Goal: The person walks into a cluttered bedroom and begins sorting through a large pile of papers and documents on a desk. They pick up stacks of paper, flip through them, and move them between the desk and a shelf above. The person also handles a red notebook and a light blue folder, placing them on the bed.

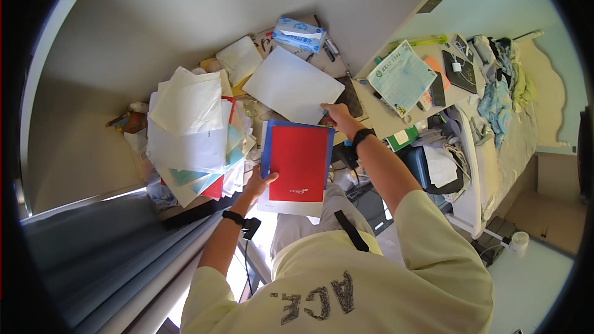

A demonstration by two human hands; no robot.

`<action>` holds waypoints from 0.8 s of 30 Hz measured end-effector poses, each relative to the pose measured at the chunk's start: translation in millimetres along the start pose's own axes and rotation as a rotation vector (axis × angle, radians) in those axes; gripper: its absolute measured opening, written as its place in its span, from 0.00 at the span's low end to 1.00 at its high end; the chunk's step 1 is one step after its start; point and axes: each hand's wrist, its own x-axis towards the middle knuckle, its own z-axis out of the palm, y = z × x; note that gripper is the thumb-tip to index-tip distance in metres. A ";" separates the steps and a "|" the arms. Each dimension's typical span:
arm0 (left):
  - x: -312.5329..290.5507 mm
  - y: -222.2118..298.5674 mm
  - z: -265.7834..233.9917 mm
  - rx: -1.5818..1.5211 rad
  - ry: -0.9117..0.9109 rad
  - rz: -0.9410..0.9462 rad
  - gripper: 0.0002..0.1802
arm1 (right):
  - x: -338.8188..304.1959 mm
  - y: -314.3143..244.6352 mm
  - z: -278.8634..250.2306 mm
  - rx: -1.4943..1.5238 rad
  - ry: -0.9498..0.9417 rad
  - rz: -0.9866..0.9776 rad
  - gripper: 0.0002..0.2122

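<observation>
My left hand (255,184) is closed on the left edge of a small stack, its thumb lying on top. The stack has a red notebook (298,164) uppermost, a slightly larger blue folder (266,139) under it, and white sheets showing at the lower edge. Beyond the stack's far right corner, my right hand (337,116) has its fingers pinched together over something small with a bluish tip, too small to name. Just past those fingers, a blank white sheet (294,83) lies flat on the cluttered desk.
A tall, uneven paper pile (189,127) leans at the left. Behind stands a blue tissue box (299,35) with markers (332,47) beside it. To the right, a side table holds a printed sheet (402,79), a phone (437,91) and a black notebook (459,71). Grey-blue curtains (136,266) hang lower left.
</observation>
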 end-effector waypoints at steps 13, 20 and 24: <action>-0.4 21.7 -14.1 0.109 -0.112 -0.004 0.55 | -2.8 -137.7 -36.4 -0.375 0.017 -0.709 0.18; 16.2 -1.4 -14.0 0.088 -0.138 -0.010 0.57 | -20.7 20.6 -52.7 -0.447 -0.238 -0.149 0.25; 13.7 -5.8 -8.3 0.052 -0.095 -0.026 0.58 | -92.7 108.5 -54.4 -0.452 -0.511 0.187 0.38</action>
